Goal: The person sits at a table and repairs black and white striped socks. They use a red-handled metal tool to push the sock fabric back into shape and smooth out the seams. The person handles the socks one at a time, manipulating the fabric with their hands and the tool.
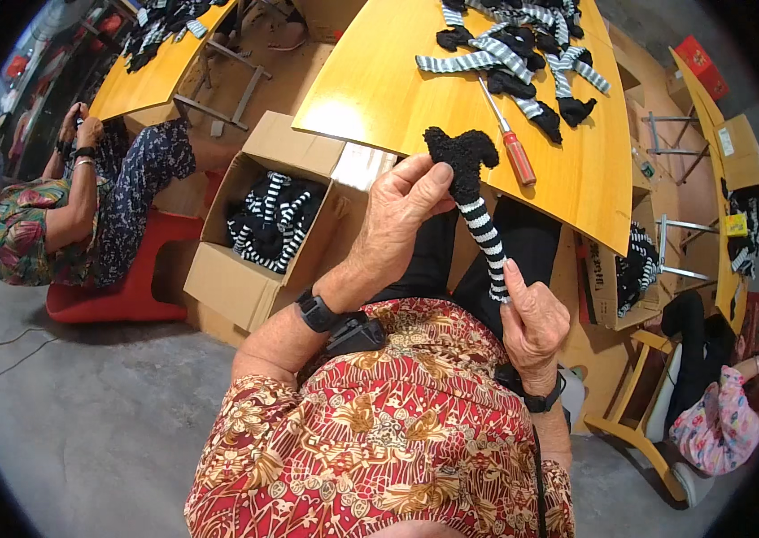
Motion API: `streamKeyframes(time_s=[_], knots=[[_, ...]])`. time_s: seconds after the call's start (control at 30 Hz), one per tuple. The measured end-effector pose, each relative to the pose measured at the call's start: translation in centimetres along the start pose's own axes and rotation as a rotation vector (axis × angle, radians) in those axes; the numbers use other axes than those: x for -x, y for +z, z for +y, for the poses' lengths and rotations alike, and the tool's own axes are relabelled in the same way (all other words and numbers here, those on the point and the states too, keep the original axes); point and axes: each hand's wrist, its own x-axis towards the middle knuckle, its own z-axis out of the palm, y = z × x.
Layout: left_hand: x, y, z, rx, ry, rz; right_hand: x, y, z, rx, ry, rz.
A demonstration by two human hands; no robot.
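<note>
Right hand (536, 327): fingers closed in a pinch, thumb uppermost, on the lower striped end of the knitted piece (484, 235).
Left hand (388, 220): fingers (434, 182) pinched shut at the left side of the same piece, where its black part narrows; the undersides of both grips are hidden.
Step in hand: apparently straightening or checking the piece, since it is drawn out between the two hands.
Next move: seems to call for a light, even pull, both pinches kept firm so that the soft tube neither twists nor slips.
Piece's place: above the lap, at the near edge of the tabletop (370, 81); whether its top touches the wood, I cannot tell.
Piece's look: a fuzzy black upper part with rounded lobes, then a slim tube in black and white bands, slanting down toward the right hand and nearly straight.
Screwdriver (518, 160): red-handled, lying on the yellow tabletop just beyond the piece, shaft pointing away.
Cardboard box (236, 280): open, to the left, holding black-and-white striped knits (274, 224).
Pile (510, 67): grey-and-white striped and black knits, loosely tangled at the tabletop's far side.
Co-worker (34, 215): seated at far left, hands raised together.
</note>
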Motion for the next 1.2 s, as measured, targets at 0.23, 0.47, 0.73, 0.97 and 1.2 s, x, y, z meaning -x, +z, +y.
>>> streamKeyframes(time_s=[0.23,0.47,0.73,0.97,1.2], knots=[[-0.5,0.0,0.7,0.177,-0.065,-0.002,0.0,0.6,0.3,0.081,-0.068,-0.072],[-3.1,-4.8,1.2,0.380,0.067,0.195,0.8,-0.3,1.3,0.076,-0.038,-0.171],[-2.9,-10.6,2.1,0.448,0.043,0.294,-4.1,1.6,5.2,0.230,0.105,-0.074],[-1.8,-8.8,0.9,0.461,-0.101,0.196,-9.5,9.9,8.8,0.485,0.030,-0.164],[-0.7,-6.8,0.1,0.305,-0.107,0.106,-12.3,8.9,3.3,-0.482,0.466,-0.215]])
